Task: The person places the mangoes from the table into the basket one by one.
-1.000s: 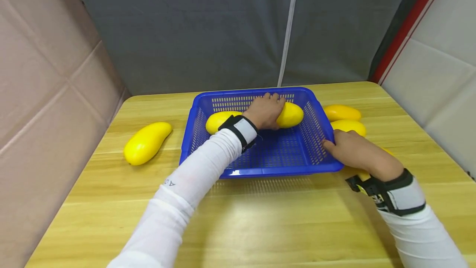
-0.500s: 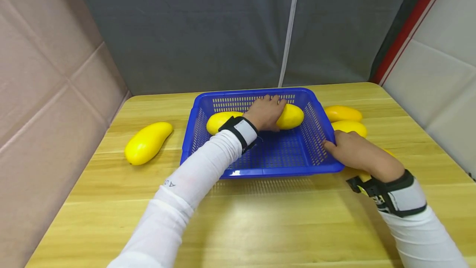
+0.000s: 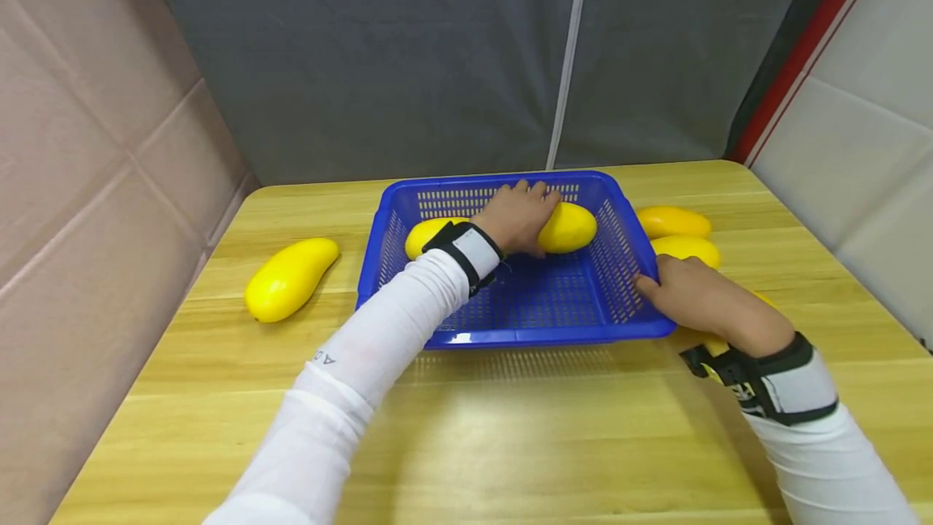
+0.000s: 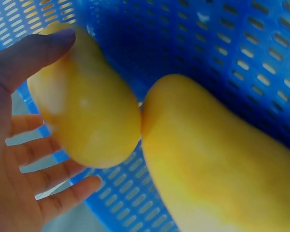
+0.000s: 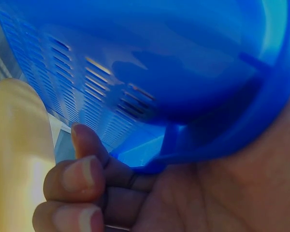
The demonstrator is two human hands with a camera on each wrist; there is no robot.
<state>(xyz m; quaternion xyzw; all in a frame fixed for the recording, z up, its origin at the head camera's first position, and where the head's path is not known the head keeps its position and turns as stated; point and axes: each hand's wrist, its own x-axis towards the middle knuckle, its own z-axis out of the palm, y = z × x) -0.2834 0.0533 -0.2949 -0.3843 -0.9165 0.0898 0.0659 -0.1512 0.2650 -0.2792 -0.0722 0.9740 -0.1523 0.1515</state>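
A blue plastic basket (image 3: pixel 547 336) with slotted walls stands mid-table. My left hand (image 3: pixel 516 217) reaches into it over a smooth yellow fruit (image 3: pixel 570 228), tapered like a papaya. In the left wrist view the thumb lies on that fruit (image 4: pixel 87 106), while the other fingers (image 4: pixel 72 193) spread loosely beside and behind it. A second yellow fruit (image 4: pixel 208 145) touches it and is partly hidden by my wrist in the head view. My right hand (image 3: pixel 700 294) grips the basket's right front corner, thumb on the inner side and fingers curled beneath the rim.
Another yellow fruit (image 3: pixel 291 280) lies on the wooden table (image 3: pixel 510 444) left of the basket. Several more, including an orange-yellow one (image 3: pixel 672 222), lie right of it, partly covered by my right hand and wrist. A grey curtain (image 3: pixel 364 63) hangs behind the table.
My left hand has shifted slightly left, and its fingers look more spread over the fruit. The right hand and the basket show almost no movement.
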